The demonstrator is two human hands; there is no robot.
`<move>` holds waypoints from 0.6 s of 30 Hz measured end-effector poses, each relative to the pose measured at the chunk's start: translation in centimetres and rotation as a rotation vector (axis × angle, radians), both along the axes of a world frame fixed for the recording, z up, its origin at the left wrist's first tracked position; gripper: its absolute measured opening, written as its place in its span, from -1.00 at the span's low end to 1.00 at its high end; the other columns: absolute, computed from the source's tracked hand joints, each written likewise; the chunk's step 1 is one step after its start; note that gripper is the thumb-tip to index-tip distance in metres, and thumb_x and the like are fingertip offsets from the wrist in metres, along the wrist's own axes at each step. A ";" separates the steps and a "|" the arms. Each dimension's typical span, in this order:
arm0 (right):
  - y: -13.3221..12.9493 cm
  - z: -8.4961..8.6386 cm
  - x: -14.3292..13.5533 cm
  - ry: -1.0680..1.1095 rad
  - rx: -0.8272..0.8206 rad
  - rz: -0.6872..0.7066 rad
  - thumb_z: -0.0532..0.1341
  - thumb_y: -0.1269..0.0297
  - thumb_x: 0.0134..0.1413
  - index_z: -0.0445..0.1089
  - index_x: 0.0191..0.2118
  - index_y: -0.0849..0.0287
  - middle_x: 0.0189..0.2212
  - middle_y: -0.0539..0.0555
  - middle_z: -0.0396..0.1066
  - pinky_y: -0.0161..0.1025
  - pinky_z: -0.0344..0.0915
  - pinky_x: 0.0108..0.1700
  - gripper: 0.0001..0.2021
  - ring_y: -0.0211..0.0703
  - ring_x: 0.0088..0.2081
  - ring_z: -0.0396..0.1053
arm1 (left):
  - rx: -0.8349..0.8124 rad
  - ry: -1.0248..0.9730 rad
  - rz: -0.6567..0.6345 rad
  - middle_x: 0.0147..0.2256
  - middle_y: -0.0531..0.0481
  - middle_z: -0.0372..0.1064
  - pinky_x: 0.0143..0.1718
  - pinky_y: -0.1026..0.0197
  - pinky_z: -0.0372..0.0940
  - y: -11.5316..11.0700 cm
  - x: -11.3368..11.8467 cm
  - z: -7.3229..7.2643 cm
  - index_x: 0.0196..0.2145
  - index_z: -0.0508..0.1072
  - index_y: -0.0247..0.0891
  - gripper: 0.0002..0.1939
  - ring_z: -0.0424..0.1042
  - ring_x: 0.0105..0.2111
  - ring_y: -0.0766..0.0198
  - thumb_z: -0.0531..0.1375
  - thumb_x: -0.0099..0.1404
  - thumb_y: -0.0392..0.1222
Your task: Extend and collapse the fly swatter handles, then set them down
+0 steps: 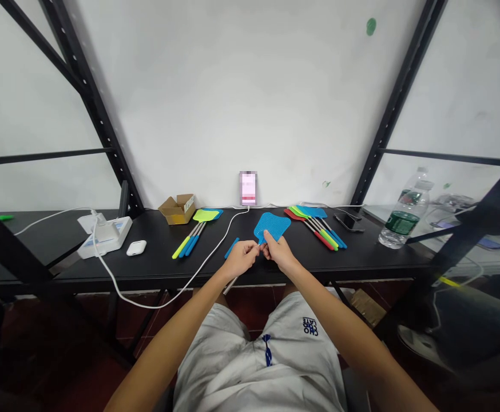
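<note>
My right hand (pixel 277 252) is closed on the neck of a blue fly swatter head (pixel 272 225), thumb lying on its lower part. Fingers pinched, my left hand (pixel 242 257) meets it at the neck and grips a thin metal rod (pixel 230 285) that sticks out below toward my lap. The exact joint between rod and head is hidden by my fingertips. Beside my left hand, a loose blue handle (pixel 231 248) lies on the black table (pixel 147 269). Fly swatters with yellow-green and blue heads (pixel 206 215) lie to the left; several red, green and blue ones (pixel 314 212) lie to the right.
A phone (pixel 248 189) leans on the wall, its white cable (pixel 209 256) looping across the table and over the front edge. Leftward are an open cardboard box (pixel 177 210), a white earbud case (pixel 136 248) and a power strip (pixel 106 237). Rightward are another phone (pixel 348 222) and water bottles (pixel 404 217).
</note>
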State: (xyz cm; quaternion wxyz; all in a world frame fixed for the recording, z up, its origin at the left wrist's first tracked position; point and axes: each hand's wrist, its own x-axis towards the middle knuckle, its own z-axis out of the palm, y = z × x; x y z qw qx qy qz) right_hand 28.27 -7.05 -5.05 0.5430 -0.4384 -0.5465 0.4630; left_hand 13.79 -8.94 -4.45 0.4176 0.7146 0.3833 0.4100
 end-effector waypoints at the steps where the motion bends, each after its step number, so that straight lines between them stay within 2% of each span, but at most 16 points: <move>1: 0.0 0.0 0.0 -0.005 0.000 -0.005 0.08 -0.10 0.13 0.29 -0.63 0.21 -0.78 -0.01 0.21 -0.36 0.03 -0.66 -0.49 -0.35 -0.75 0.12 | 0.000 0.004 0.001 -0.70 0.21 0.04 -0.62 0.37 -0.07 0.0 0.0 0.0 -0.52 0.23 -0.25 -0.73 0.01 -0.70 0.48 0.04 0.25 -0.06; 12: 1.2 -1.4 -0.1 -0.045 0.049 -0.101 0.05 -0.10 0.14 0.28 -0.65 0.18 -0.76 0.02 0.25 -0.33 0.09 -0.65 -0.48 -0.33 -0.75 0.15 | 0.021 0.031 -0.009 -0.69 0.20 0.04 -0.60 0.37 -0.05 0.2 -0.1 -0.3 -0.54 0.21 -0.25 -0.71 0.02 -0.68 0.47 0.04 0.26 -0.05; 18: 1.3 -1.5 -0.2 -0.043 0.045 -0.142 0.05 -0.13 0.12 0.27 -0.66 0.17 -0.77 0.05 0.26 -0.33 0.09 -0.65 -0.48 -0.30 -0.74 0.16 | 0.048 0.048 -0.003 -0.67 0.18 0.05 -0.60 0.35 -0.08 0.2 -0.1 -0.4 -0.55 0.20 -0.25 -0.71 0.03 -0.66 0.46 0.04 0.26 -0.06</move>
